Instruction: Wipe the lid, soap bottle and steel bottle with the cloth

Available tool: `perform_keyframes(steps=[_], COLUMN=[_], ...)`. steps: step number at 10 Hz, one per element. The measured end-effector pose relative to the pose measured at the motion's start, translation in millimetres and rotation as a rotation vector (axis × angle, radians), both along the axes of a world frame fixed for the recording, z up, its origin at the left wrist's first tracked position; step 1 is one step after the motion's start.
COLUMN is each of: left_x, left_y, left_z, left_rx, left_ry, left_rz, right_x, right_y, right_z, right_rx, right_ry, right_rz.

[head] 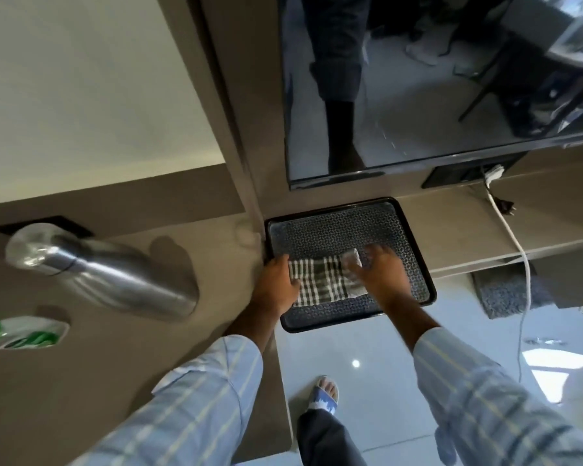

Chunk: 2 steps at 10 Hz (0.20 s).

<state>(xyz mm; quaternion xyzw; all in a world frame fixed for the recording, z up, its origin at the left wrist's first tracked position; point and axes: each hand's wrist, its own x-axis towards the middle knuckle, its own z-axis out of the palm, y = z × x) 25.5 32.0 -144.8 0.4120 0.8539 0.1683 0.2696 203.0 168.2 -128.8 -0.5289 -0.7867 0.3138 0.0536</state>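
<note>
A black-and-white checked cloth (323, 280) lies on a black patterned tray (414, 260) at the counter's corner. My left hand (276, 284) grips the cloth's left edge. My right hand (381, 270), blurred, holds the right side, where one corner is folded up. The steel bottle (115, 274) stands on the brown counter to the left, apart from both hands. The green-and-white soap bottle (27, 334) shows at the far left edge, partly cut off. I cannot make out a separate lid.
A dark TV screen (435, 82) hangs on the wall above the tray. A white cable (519, 250) runs down at the right toward the tiled floor. The brown counter (115, 381) ends just left of my foot (327, 395).
</note>
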Motion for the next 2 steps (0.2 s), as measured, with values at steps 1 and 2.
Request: perform_keyframes(steps=[1,2], left_x=[-2.5,-11.6], left_y=[-16.0,-32.8], left_z=[39.6,69.5], left_rx=[0.01,0.049], left_ry=[0.065,0.12], left_rz=[-0.153,-0.298], right_x=[13.2,32.6], right_y=[-10.2,-33.3], right_z=[83.0,142.7], right_rx=[0.121,0.322], right_ry=[0.265,0.372], right_rz=[-0.016,0.057])
